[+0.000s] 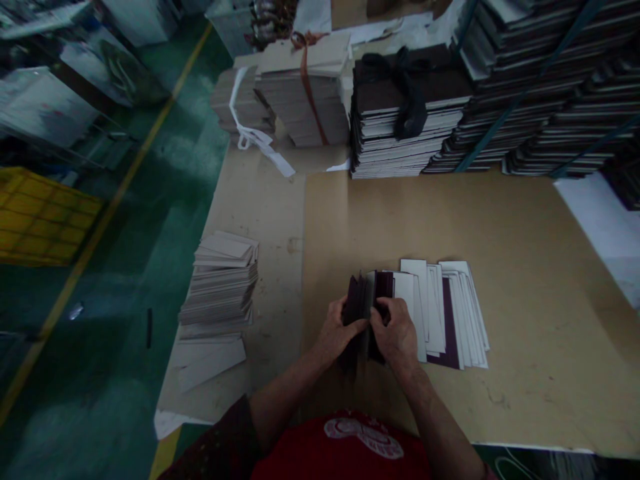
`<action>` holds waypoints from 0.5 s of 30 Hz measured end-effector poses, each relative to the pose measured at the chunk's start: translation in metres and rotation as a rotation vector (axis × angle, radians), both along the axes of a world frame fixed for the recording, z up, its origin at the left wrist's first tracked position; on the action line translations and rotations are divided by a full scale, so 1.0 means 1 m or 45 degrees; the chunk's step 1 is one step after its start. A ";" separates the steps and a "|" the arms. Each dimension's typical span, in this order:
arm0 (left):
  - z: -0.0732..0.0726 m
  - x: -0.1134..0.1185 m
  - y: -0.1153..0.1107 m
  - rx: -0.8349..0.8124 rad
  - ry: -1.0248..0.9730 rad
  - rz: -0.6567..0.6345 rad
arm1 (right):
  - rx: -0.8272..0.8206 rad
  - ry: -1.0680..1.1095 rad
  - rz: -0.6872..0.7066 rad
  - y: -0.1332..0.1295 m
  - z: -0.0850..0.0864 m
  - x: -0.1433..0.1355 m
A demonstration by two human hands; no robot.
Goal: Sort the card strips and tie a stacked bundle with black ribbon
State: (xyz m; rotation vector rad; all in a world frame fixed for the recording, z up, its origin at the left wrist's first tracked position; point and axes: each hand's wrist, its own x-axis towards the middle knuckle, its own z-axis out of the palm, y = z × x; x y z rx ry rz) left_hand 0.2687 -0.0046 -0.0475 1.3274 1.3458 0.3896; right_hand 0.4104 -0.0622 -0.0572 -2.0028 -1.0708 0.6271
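Near the table's front edge, my left hand (pixel 336 335) is closed round a batch of dark cards (pixel 355 300) standing on edge, its thumb pressed on their near side. Against the same batch, the bent fingers of my right hand (pixel 399 331) pinch at the dark cards' right side. To the right, a row of white-faced cards (pixel 411 287) lies fanned out on the table, overlapping, with a dark purple card face (pixel 451 333) showing among them. My fingers partly hide the held cards, so their exact number cannot be told.
On the left of the table (pixel 525 240) lies a long stack of pale card pieces (pixel 219 293). Along the back stand tied grey board bundles (pixel 300 93), a black-tied card stack (pixel 407 127) and strapped dark stacks (pixel 540 87). A yellow crate (pixel 45 217) is on the green floor.
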 end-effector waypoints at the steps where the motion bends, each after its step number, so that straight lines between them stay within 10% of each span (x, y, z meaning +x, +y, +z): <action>1: 0.001 0.000 0.000 -0.003 -0.001 -0.001 | 0.011 -0.018 -0.012 -0.001 0.000 0.000; 15: 0.002 0.002 0.000 -0.001 0.038 0.001 | -0.147 -0.091 0.281 0.003 0.003 -0.003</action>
